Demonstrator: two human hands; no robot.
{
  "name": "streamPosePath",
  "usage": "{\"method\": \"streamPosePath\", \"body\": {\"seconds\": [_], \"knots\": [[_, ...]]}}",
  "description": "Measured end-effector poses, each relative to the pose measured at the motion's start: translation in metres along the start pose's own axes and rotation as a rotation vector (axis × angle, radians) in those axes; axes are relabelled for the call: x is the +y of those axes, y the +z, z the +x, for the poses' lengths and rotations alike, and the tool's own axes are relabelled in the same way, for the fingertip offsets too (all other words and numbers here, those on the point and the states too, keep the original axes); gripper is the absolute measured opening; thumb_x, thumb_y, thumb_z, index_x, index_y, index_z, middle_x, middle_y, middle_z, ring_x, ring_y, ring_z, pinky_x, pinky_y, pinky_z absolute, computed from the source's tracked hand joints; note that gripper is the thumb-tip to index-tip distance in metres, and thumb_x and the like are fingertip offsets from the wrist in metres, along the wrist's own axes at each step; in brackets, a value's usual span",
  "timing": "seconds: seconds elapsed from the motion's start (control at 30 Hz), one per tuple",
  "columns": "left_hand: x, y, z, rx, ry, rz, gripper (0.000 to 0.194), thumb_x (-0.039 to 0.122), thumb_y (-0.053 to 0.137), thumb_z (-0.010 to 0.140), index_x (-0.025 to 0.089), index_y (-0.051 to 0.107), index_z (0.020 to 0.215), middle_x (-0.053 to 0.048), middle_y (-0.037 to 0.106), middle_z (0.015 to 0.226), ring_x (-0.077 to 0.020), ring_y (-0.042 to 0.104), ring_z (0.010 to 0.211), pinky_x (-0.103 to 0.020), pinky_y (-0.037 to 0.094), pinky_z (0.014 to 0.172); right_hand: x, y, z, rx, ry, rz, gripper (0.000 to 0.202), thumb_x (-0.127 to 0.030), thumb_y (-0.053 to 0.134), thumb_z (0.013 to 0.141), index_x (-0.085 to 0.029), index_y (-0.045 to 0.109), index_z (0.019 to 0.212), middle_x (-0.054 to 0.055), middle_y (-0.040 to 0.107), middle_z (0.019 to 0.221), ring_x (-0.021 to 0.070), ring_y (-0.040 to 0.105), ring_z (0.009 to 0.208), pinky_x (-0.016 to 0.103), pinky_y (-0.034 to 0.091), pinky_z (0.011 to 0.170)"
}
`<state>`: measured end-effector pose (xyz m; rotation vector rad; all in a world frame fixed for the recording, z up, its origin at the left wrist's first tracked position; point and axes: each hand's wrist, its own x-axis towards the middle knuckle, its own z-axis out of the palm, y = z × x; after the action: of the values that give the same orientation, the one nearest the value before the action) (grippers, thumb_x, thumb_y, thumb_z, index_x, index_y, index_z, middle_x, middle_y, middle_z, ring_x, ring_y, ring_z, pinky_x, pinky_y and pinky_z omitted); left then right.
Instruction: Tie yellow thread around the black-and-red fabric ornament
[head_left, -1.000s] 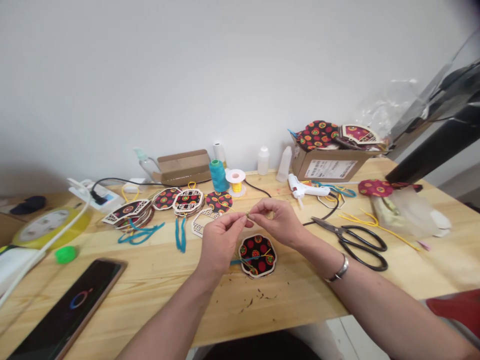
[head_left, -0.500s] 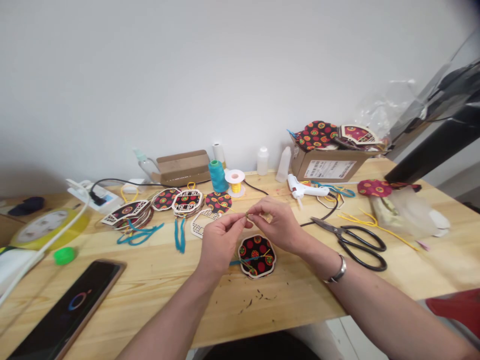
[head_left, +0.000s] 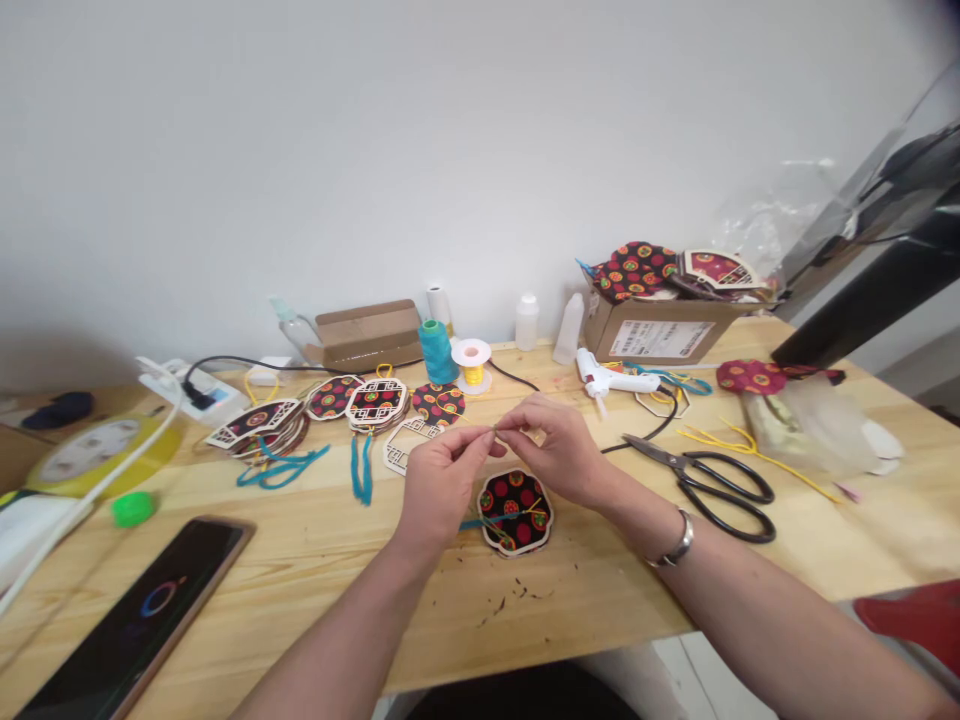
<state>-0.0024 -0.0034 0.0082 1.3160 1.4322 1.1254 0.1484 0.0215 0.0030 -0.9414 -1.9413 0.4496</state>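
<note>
1. Left hand (head_left: 442, 485): raised over the table (head_left: 337, 600); thumb and forefinger pinched together at the tips, no visible gap, apparently on a small piece (head_left: 496, 430).
2. Right hand (head_left: 555, 445): opposite the left, tips meeting it; thumb and forefinger likewise pinched on the same piece, other fingers curled.
3. Small piece: between the two sets of fingertips, above the table. Too small to identify. Judged very light and easily dropped; fingertip pinch only, one end to each hand.
4. Fabric-faced ornament (head_left: 517, 495): one, lobed outline, pale rim, dark patterned face. Lying flat on the table, below and between the hands, held by neither. Judged light and fairly stiff; thin rim likely fragile if bent. Best taken by opposite edges, clear of the cords.
5. Blue cord (head_left: 471, 524): extends from the ornament's left side; partly behind the left hand. Judged soft and limp; pick up near the ornament, as the loose length would trail.
6. Yellow cord (head_left: 535, 512): short, branching, on the ornament's face. Judged soft, liable to snag under a careless finger.
7. Scissors (head_left: 720, 490): black loop handles, on the table beyond the right wrist. Judged heaviest of this lot; take by the handles.
</note>
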Motion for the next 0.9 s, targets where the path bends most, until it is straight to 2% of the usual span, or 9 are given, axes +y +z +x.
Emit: {"method": "streamPosePath", "body": {"seconds": [0.6,0.9], "knots": [[-0.005,-0.0005,0.0021,-0.012,0.009,-0.045,0.016,0.031,0.061,0.075,0.019,0.071,0.079,0.002,0.068,0.065,-0.0066,0.045,0.048,-0.02,0.03,0.043,-0.0021,0.0004,0.0008,0.008,0.027,0.034,0.012,-0.012,0.062,0.078,-0.017,0.066,0.068,0.0,0.063,0.065,0.0109,0.054,0.063,0.025,0.041,0.064],[-0.0013,-0.001,0.0014,-0.001,0.023,0.046,0.016,0.03,0.06,0.075,0.018,0.071,0.077,0.002,0.067,0.063,-0.0068,0.042,0.046,-0.02,0.029,0.043,0.0001,0.0008,-0.0003,-0.004,0.04,0.023,0.011,-0.011,0.061,0.078,-0.017,0.067,0.07,0.001,0.063,0.065,0.011,0.054,0.064,0.025,0.041,0.063]]}}
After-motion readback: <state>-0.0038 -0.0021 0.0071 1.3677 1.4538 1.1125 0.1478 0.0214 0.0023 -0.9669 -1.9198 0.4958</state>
